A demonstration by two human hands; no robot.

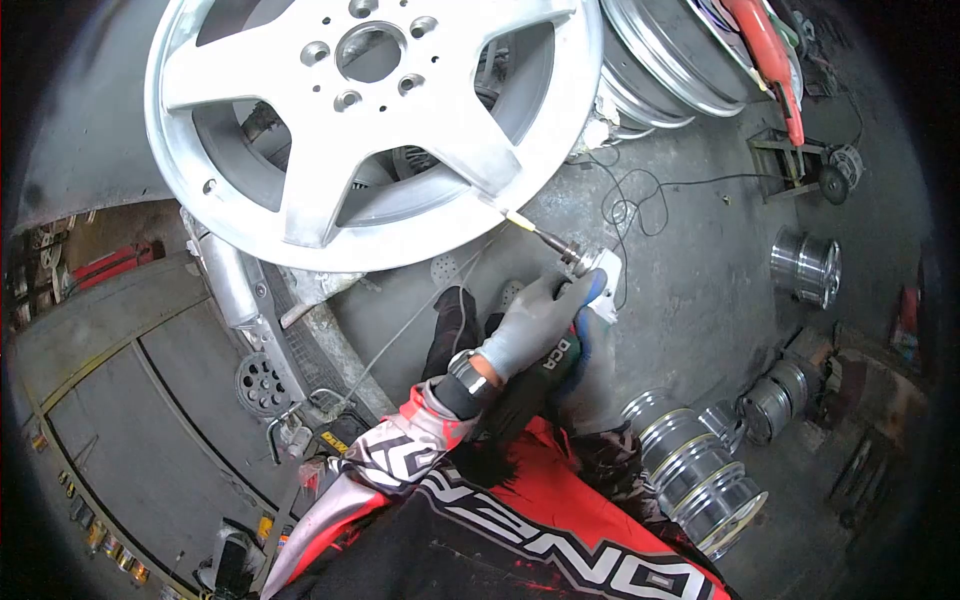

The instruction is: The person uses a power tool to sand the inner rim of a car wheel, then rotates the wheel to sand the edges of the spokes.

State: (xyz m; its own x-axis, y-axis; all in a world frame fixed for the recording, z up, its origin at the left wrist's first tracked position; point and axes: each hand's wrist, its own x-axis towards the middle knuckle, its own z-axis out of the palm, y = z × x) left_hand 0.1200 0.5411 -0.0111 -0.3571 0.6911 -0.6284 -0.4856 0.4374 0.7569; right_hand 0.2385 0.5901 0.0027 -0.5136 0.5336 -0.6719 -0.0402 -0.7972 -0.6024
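A large silver alloy wheel with wide spokes fills the top of the head view. Gloved in grey, my left hand is wrapped round the front of a power tool marked DCA. My right hand, in a grey and blue glove, is closed on the tool's body from the other side and partly blurred. The tool's thin shaft points up and left, and its pale tip is at the lower right rim of the wheel. Whether the tip touches the metal is hard to tell.
Stacked rims and a red tool are at the upper right. A cable loops on the floor. More rims stand at the lower right. A metal frame and a bench lie left.
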